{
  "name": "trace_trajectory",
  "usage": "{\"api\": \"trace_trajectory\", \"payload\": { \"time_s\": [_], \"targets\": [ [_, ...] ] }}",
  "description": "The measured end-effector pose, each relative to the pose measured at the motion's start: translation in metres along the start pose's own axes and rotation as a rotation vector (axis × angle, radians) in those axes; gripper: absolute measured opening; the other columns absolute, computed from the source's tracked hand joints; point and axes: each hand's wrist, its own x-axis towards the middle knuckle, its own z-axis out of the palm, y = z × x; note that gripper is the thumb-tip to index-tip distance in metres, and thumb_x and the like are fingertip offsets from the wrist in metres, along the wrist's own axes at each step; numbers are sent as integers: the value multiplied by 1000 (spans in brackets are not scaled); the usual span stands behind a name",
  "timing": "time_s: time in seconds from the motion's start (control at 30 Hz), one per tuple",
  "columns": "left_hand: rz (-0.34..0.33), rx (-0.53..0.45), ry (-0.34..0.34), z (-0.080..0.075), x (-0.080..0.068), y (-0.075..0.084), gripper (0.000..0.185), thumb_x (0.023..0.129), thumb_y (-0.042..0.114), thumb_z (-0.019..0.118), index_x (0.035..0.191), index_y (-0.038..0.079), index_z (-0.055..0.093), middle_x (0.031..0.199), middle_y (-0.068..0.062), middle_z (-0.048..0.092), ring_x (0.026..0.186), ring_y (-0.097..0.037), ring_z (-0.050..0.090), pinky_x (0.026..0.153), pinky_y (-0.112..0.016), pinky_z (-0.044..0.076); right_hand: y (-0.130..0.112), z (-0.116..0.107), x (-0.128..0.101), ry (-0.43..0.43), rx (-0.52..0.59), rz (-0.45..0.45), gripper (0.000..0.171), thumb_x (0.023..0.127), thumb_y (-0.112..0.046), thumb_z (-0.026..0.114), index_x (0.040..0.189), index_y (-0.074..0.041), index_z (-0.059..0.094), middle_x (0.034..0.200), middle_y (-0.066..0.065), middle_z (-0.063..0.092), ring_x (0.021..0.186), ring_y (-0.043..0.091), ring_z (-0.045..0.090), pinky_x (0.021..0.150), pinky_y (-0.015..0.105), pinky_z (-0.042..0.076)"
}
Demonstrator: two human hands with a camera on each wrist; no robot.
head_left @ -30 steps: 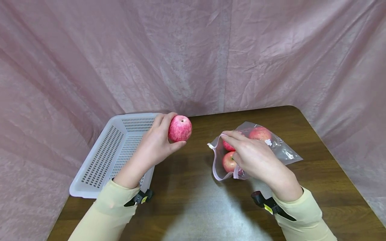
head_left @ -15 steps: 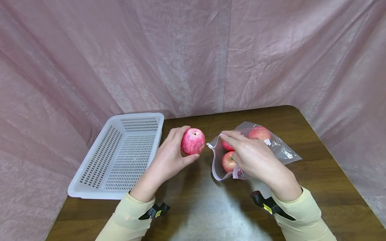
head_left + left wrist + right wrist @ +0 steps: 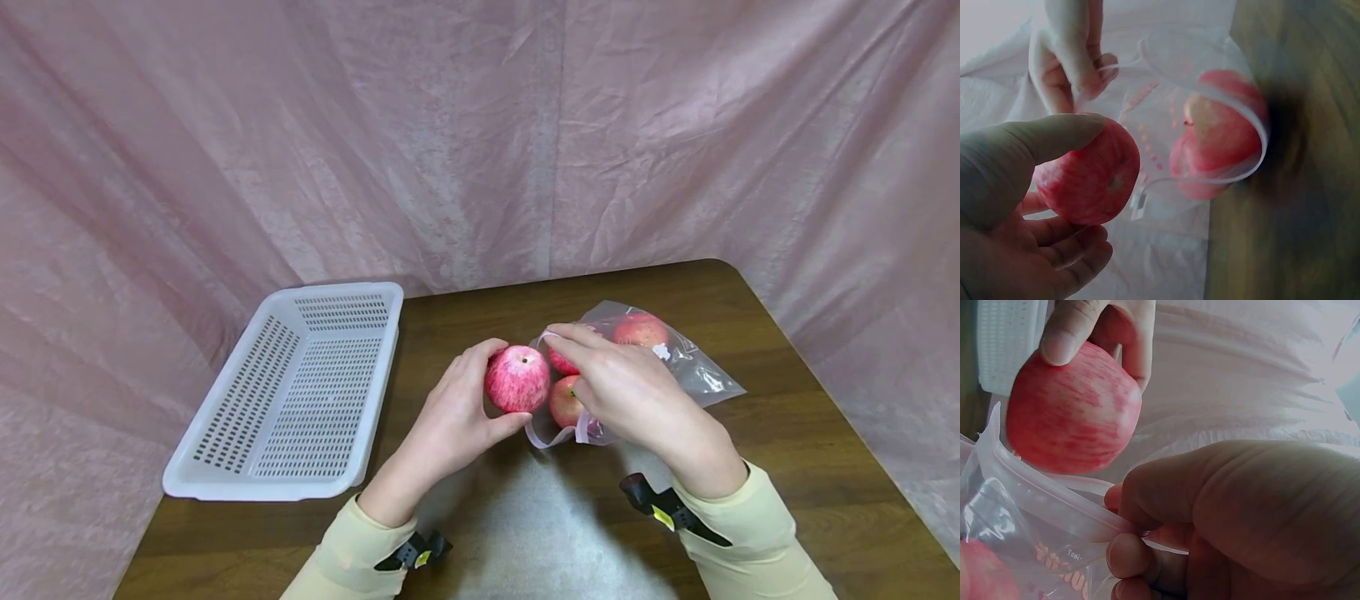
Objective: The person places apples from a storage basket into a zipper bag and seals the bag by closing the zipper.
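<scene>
Printing on the clear plastic bag (image 3: 675,367): small pinkish-red characters near the zip edge, seen in the right wrist view, too blurred to read; a small white mark sits on the bag's upper face. The apple (image 3: 517,380) in hand is red-pink with pale streaks, stem dimple facing up, skin matte. Left hand (image 3: 450,425) grips it, thumb below on the near side, fingers curled round the far side, holding it just at the bag's open mouth, above the table (image 3: 787,467). Right hand (image 3: 633,392) pinches the upper lip of the bag's mouth between thumb and fingers, keeping it lifted. Three apples (image 3: 564,403) lie inside the bag, two by the mouth, one toward the far right. White perforated basket (image 3: 296,392) sits left, well apart from the apple, its near left corner at the table's left edge. Bare wood lies between basket and bag and along the near edge. Pink cloth (image 3: 480,133) hangs behind the table's far edge.
</scene>
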Motion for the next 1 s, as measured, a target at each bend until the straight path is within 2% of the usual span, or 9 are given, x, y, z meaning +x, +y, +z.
{"api": "trace_trajectory", "payload": {
  "time_s": [0.13,0.3,0.47,0.63,0.8,0.87,1.0],
  "targets": [
    [22,-13,3,11,1,3,89,79,23,104,148,5,51,138,-13,64,127,-30,62,107,-48,55,-1,-1,0,-2,-12,11,66,86,6,72,151,-7,67,158,7,62,126,28,71,61,38,56],
    [50,26,15,25,2,6,89,78,25,104,147,5,51,135,-12,66,121,-29,64,102,-45,58,-1,-2,0,-11,-13,17,64,88,4,77,151,-6,67,158,9,61,131,30,69,67,42,60],
    [58,59,37,37,3,10,90,78,30,104,146,4,51,135,-12,67,119,-28,64,100,-43,59,0,-1,0,1,-11,15,63,89,4,71,150,-6,67,158,9,62,133,31,68,71,45,62],
    [121,131,101,50,6,12,90,76,31,105,143,3,52,131,-13,68,115,-30,65,101,-41,57,1,0,0,17,-13,4,60,90,3,68,150,-6,68,157,8,62,135,32,67,74,47,63],
    [170,194,169,62,12,9,80,76,31,105,132,5,54,120,-10,67,106,-29,67,92,-41,57,1,0,-1,42,-31,-16,62,88,5,67,149,-7,68,155,7,64,133,31,68,74,47,63],
    [170,209,184,65,13,9,73,78,30,104,127,7,56,122,-10,66,106,-29,67,87,-42,56,1,-1,-1,49,-35,-24,63,88,6,68,149,-7,68,155,6,64,130,31,69,74,47,63],
    [172,240,222,69,14,6,56,81,27,101,114,8,59,130,-15,61,104,-31,67,82,-43,56,1,-1,-1,52,-28,-23,65,86,7,69,150,-7,68,155,7,64,124,30,72,65,43,60]
  ]
}}
